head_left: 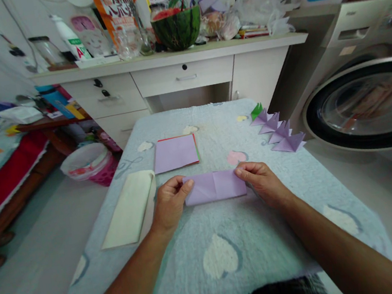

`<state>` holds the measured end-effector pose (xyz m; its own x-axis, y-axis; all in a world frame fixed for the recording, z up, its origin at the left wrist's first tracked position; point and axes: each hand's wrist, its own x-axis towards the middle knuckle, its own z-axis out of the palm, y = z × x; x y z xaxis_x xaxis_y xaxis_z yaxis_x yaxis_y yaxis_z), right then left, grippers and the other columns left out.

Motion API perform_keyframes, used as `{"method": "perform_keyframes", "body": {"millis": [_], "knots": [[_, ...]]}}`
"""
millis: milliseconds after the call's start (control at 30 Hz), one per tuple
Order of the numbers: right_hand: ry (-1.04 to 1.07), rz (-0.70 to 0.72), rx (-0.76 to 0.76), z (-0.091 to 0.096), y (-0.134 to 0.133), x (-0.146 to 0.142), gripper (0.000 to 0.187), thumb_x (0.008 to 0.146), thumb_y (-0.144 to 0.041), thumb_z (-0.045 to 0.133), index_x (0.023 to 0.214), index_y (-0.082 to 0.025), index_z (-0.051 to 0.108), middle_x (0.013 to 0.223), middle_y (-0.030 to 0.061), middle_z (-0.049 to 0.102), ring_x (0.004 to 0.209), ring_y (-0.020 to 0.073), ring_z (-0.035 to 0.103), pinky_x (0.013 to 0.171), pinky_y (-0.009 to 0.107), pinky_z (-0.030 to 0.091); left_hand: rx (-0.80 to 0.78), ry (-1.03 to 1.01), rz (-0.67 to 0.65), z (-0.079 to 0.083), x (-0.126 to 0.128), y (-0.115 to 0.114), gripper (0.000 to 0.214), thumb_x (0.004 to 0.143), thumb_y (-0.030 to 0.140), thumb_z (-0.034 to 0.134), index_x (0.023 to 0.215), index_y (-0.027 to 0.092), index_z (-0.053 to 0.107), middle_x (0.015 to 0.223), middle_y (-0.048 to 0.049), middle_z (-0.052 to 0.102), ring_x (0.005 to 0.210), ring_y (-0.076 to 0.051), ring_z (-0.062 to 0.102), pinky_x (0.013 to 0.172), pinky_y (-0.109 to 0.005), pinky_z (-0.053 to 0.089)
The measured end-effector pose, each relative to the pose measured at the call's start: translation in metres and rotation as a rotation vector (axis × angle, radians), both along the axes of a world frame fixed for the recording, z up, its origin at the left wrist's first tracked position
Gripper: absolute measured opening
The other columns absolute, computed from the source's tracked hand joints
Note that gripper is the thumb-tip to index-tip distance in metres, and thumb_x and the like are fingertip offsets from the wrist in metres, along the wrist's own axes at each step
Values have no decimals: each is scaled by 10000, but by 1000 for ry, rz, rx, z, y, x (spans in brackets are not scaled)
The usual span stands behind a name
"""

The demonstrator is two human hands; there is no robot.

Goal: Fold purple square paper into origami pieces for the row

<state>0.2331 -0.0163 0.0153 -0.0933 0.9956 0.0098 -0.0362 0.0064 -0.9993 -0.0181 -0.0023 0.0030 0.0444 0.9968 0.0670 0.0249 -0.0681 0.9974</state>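
Note:
A sheet of purple paper (215, 186), folded to a wide rectangle with a crease down its middle, is held level over the cloth. My left hand (170, 201) pinches its upper left corner between thumb and fingers. At the upper right corner, my right hand (260, 180) pinches it the same way. Beyond my left hand lies a stack of square paper (175, 153), purple on top with red and green edges showing. Folded paper pieces (277, 130), several purple and one green, stand in a row at the far right of the table.
A pale folded paper or cloth (128, 211) lies left of my left hand. The table wears a blue cloth (270, 249) with heart patterns. Behind it stands a white cabinet (185, 76) bearing a cut watermelon (178, 29). A washing machine (357, 44) with its door open is at right.

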Motion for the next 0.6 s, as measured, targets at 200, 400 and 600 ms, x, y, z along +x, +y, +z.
{"method": "perform_keyframes", "body": {"millis": [200, 400, 600], "knots": [[-28, -9, -14, 1, 0, 0, 337, 770, -496, 686, 655, -183, 635, 625, -24, 489, 606, 113, 412, 597, 266, 313, -8, 13, -3, -2, -2, 0, 236, 765, 374, 713, 722, 172, 600, 635, 39, 519, 599, -101, 462, 564, -202, 371], [-18, -26, -40, 1, 0, -1, 344, 748, -496, 700, 648, -174, 630, 613, -29, 485, 586, 103, 404, 575, 257, 303, -3, 20, -9, -4, -2, 0, 242, 775, 373, 706, 708, 172, 589, 643, 40, 517, 598, -94, 441, 555, -195, 355], [-18, -31, -30, 1, 0, 0, 347, 740, -501, 704, 651, -172, 637, 619, -24, 500, 600, 109, 417, 593, 259, 322, 13, 34, 18, -3, -1, 0, 253, 774, 377, 706, 690, 171, 587, 629, 43, 490, 596, -93, 421, 551, -195, 340]]}}
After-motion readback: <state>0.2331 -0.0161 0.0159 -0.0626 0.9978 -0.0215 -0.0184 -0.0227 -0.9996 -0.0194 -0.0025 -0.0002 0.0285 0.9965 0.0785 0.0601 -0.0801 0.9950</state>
